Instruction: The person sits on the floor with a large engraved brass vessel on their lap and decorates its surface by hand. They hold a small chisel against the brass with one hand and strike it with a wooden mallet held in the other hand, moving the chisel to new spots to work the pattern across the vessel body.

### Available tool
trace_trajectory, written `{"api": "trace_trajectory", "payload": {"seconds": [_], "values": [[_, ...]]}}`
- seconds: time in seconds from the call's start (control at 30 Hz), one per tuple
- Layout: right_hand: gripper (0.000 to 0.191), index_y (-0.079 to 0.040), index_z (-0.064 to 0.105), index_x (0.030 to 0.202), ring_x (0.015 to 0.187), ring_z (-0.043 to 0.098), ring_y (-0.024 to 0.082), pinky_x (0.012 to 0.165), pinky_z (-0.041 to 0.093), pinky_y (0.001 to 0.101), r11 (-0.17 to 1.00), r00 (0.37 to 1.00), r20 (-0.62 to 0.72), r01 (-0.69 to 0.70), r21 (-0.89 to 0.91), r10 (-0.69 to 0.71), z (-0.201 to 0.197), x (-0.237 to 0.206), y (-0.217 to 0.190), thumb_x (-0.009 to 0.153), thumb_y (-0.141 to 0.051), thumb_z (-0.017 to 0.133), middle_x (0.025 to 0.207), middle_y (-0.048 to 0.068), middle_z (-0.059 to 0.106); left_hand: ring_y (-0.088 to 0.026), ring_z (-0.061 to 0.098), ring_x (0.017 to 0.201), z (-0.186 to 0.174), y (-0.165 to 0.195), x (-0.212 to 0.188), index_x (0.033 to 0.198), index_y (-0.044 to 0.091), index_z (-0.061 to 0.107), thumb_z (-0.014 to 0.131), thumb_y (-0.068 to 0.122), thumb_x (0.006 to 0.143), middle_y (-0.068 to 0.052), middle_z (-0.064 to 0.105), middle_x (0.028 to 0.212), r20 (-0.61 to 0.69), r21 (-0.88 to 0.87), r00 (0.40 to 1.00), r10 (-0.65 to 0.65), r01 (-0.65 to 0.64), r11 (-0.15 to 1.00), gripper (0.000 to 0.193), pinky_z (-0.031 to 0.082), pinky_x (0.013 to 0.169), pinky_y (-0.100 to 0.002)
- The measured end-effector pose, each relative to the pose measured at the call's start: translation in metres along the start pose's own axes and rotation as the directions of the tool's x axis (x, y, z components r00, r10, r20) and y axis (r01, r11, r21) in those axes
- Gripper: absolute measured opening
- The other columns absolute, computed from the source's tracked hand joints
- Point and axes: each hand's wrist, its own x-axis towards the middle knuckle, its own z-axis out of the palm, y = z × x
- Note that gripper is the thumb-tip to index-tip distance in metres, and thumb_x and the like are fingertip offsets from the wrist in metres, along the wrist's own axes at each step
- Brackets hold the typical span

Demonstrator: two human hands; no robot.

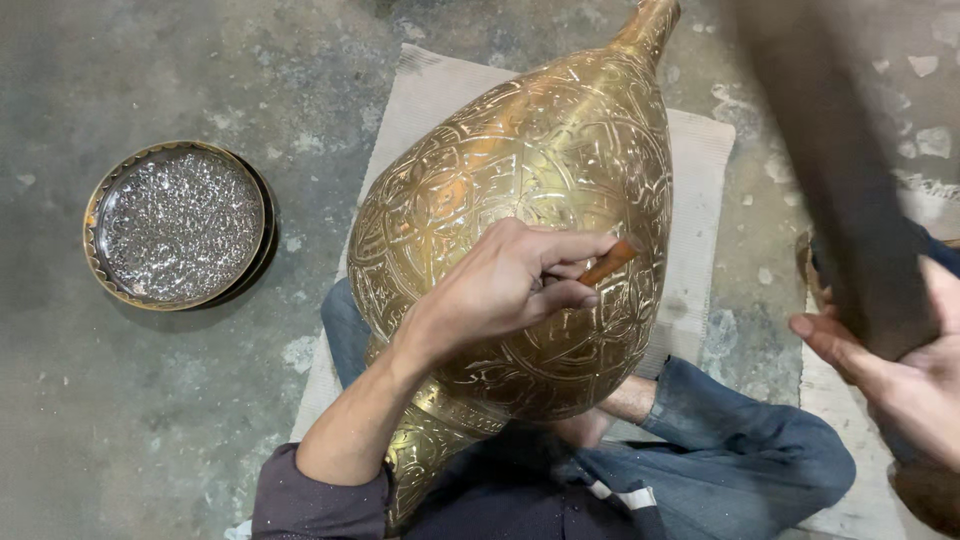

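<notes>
One large brass vase (520, 200) fills the middle of the frame, lying tilted across my lap with its narrow neck running up to the top edge and its flared foot down by my sleeve at the lower centre. Its surface is bright gold and covered all over in engraved work: curling bands, leaf shapes and round medallions, cut fine enough that the light breaks into glints along the swell of the body. My left hand (505, 285) rests on the belly of the vase, fingers (570, 298) curled shut around a slim tool with an orange-brown shaft (610, 262), its tip pressed against the metal just right of centre. My right hand (905, 380) sits at the right edge of the frame, fingers wrapped around a dark handle (840, 180) that is blurred and rises to the upper right; what sits at its far end I cannot tell. Under the vase lies a pale woven mat (700, 170) on the grey concrete floor (150, 420). In the upper left of the frame, well apart from the vase, a round brass tray (95, 240) with a scalloped rim lies flat on the floor, its inside speckled silver and dark.
</notes>
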Motion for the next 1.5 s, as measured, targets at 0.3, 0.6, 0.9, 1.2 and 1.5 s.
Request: {"api": "trace_trajectory", "payload": {"seconds": [0.3, 0.6, 0.9, 1.2, 1.5], "values": [[0.034, -0.009, 0.062, 0.111, 0.076, 0.068, 0.008, 0.066, 0.058, 0.0289, 0.994, 0.993, 0.057, 0.105, -0.032, -0.103, 0.001, -0.004, 0.002, 0.083, -0.021, 0.076, 0.088, 0.003, 0.066, -0.022, 0.075, 0.071, -0.003, 0.01, -0.003, 0.135, 0.01, 0.069, 0.078, 0.011, 0.092, -0.011, 0.081, 0.094, 0.035, 0.118, 0.998, -0.055, 0.051, 0.992, 0.044, 0.056, 0.064, -0.034], [0.034, -0.007, 0.068, 0.107, 0.058, 0.067, 0.017, 0.059, 0.054, 0.0326, 0.827, 0.972, 0.222, 0.182, -0.531, -0.072, -0.006, -0.009, 0.005, 0.083, -0.024, 0.083, 0.074, 0.007, 0.066, -0.015, 0.078, 0.078, 0.001, 0.003, -0.007, 0.13, 0.003, 0.066, 0.077, 0.004, 0.089, -0.013, 0.078, 0.104, -0.061, 0.002, 0.99, 0.131, -0.131, 0.991, 0.042, 0.061, 0.066, -0.025], [0.034, -0.006, 0.066, 0.107, 0.059, 0.065, 0.018, 0.057, 0.053, 0.0319, 0.893, 0.986, 0.15, 0.128, -0.431, -0.069, -0.001, -0.012, 0.0, 0.082, -0.021, 0.084, 0.073, 0.008, 0.066, -0.007, 0.068, 0.059, 0.0, 0.008, -0.007, 0.132, 0.01, 0.067, 0.076, 0.006, 0.09, -0.004, 0.078, 0.08, -0.029, 0.024, 0.999, 0.031, -0.03, 0.999, 0.044, 0.049, 0.051, -0.028], [0.033, -0.007, 0.067, 0.11, 0.06, 0.064, 0.019, 0.058, 0.055, 0.0346, 0.921, 0.991, 0.13, 0.083, -0.38, -0.036, -0.002, -0.014, 0.008, 0.085, -0.019, 0.085, 0.073, 0.008, 0.067, -0.013, 0.077, 0.077, -0.003, 0.012, -0.011, 0.134, 0.008, 0.066, 0.076, 0.007, 0.091, -0.011, 0.078, 0.11, -0.08, -0.01, 0.987, 0.142, -0.144, 0.99, 0.045, 0.062, 0.067, -0.024], [0.038, -0.008, 0.069, 0.115, 0.062, 0.067, 0.019, 0.059, 0.055, 0.0353, 0.785, 0.972, 0.218, 0.065, -0.615, 0.09, -0.006, -0.016, 0.006, 0.085, -0.023, 0.086, 0.075, 0.01, 0.07, -0.012, 0.068, 0.059, -0.002, 0.016, -0.011, 0.13, 0.009, 0.069, 0.078, 0.007, 0.088, -0.005, 0.08, 0.091, -0.033, 0.004, 0.999, 0.018, -0.018, 1.0, 0.043, 0.051, 0.051, -0.026]]}}
